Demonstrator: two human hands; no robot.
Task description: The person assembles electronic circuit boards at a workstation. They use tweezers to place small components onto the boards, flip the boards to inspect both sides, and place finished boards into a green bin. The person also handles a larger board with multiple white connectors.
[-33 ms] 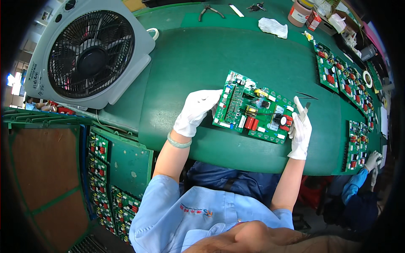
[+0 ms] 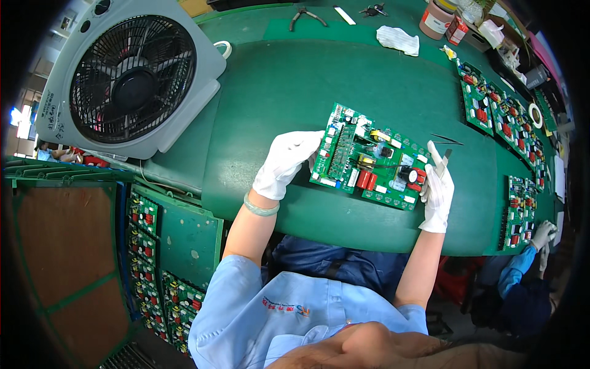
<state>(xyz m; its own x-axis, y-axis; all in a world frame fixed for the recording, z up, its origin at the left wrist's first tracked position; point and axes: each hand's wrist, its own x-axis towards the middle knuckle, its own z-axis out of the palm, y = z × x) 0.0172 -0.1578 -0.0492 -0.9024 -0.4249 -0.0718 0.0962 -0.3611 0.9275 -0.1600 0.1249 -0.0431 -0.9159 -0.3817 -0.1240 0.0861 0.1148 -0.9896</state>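
Observation:
A green circuit board (image 2: 390, 175) crowded with parts, among them red blocks, white connectors and a round black-and-white piece, is tilted over the green table mat. My left hand (image 2: 286, 161), in a white glove, pinches its left edge. At the right edge, my gloved right hand (image 2: 437, 187) grips the board, its index finger pointing away from me. A grey flat strip (image 2: 448, 153) sticks out between the fingers of that hand; its other end is hidden. Just beyond the fingertips is a thin black V-shaped tool (image 2: 452, 141), like tweezers; I cannot tell if it touches the hand.
A grey box fan (image 2: 135, 89) stands at the left. Pliers (image 2: 308, 18), keys (image 2: 373, 10) and a white cloth (image 2: 397, 40) lie at the far edge. More circuit boards (image 2: 476, 101) line the right side, near a co-worker's gloved hand (image 2: 543, 235). Further boards (image 2: 144, 258) stand in a rack at lower left.

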